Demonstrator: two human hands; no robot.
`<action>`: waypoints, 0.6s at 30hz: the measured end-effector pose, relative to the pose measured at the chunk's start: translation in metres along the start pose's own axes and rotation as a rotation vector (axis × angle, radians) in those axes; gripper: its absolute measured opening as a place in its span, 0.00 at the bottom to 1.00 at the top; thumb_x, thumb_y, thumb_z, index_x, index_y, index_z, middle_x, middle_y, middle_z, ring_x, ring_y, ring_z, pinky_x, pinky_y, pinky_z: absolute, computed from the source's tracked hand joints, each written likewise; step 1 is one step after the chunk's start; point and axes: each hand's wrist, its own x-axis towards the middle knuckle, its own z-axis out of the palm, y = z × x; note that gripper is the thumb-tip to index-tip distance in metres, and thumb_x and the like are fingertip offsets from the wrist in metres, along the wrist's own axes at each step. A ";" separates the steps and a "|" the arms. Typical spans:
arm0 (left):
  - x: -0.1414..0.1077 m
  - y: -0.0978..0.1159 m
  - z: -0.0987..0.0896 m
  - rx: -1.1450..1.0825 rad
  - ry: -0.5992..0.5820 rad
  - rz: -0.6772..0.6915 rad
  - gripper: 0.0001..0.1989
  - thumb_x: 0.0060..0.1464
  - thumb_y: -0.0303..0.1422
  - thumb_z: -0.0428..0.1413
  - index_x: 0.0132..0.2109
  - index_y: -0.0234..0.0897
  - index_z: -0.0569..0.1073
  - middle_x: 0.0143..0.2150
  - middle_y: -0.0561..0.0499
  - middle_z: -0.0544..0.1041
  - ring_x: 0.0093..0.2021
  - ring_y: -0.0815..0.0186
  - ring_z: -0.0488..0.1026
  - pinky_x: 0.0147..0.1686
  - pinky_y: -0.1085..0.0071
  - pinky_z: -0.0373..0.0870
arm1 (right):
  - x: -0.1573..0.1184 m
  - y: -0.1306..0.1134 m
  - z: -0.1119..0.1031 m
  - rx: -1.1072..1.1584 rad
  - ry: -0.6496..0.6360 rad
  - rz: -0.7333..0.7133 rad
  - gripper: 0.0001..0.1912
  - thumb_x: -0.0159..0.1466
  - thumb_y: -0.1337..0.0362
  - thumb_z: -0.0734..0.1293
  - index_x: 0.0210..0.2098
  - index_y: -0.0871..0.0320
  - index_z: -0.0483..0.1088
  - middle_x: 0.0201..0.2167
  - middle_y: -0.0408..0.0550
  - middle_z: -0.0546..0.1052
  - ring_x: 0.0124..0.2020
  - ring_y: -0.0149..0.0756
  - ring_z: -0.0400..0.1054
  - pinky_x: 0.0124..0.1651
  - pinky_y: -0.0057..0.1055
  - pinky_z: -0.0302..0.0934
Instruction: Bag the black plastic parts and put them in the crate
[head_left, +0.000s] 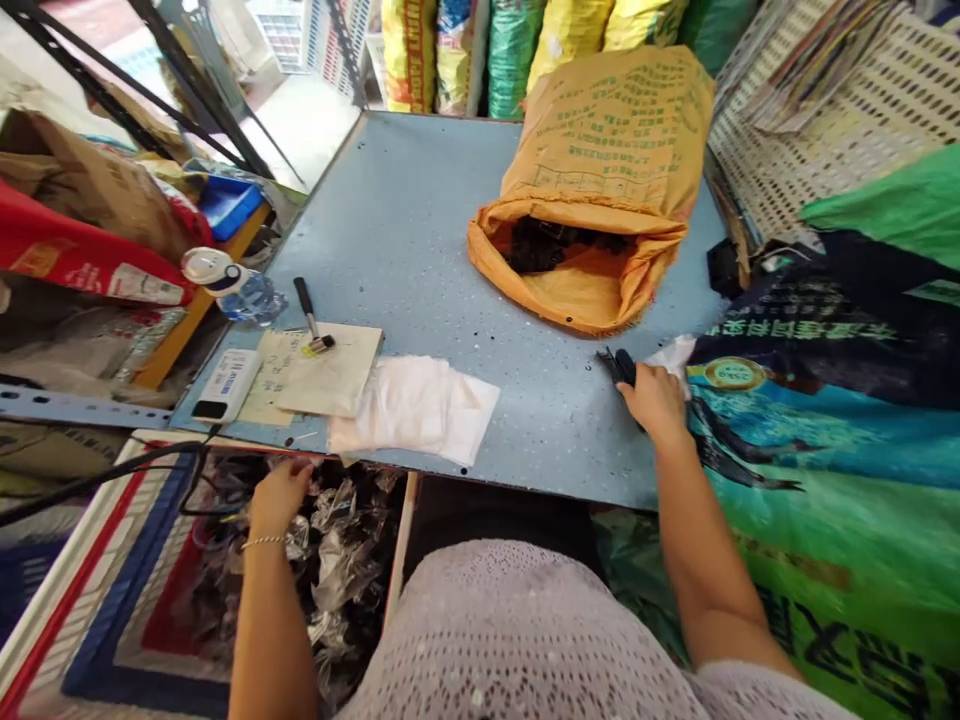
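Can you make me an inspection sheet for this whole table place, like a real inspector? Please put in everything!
Surface: blue-grey table, dark specks on it.
Job's things: black item in the right grip, too unclear to name; open orange sack beyond it, dark things inside.
Clutter: brush lying partly on paper, white sheets, white box, bottle near the left edge.
Grips: right grip closed round the black item; left grip over crumpled scraps, can't tell whether it holds anything.
Cables: black cable at lower left.
Surroundings: yellow bag behind the table, perforated white basket and green bag at right.
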 end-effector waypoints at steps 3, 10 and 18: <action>-0.028 0.064 -0.004 -0.069 0.230 0.106 0.18 0.59 0.45 0.50 0.40 0.37 0.78 0.38 0.42 0.80 0.41 0.52 0.77 0.43 0.62 0.71 | -0.005 -0.010 0.008 0.108 -0.092 -0.289 0.22 0.66 0.69 0.62 0.58 0.58 0.73 0.55 0.60 0.76 0.57 0.55 0.67 0.58 0.54 0.60; -0.042 0.141 0.022 -0.229 0.574 0.149 0.32 0.62 0.46 0.52 0.65 0.27 0.68 0.60 0.28 0.67 0.61 0.42 0.64 0.61 0.44 0.59 | -0.042 -0.061 0.022 0.376 -0.017 -0.666 0.22 0.66 0.71 0.56 0.47 0.50 0.80 0.67 0.48 0.67 0.72 0.51 0.49 0.69 0.57 0.48; -0.032 0.102 0.033 -0.223 0.599 -0.068 0.13 0.60 0.38 0.55 0.44 0.37 0.81 0.57 0.37 0.74 0.61 0.41 0.62 0.60 0.39 0.56 | -0.078 -0.061 0.020 0.305 -0.129 -0.172 0.37 0.65 0.40 0.63 0.61 0.62 0.66 0.53 0.65 0.73 0.51 0.57 0.71 0.51 0.50 0.67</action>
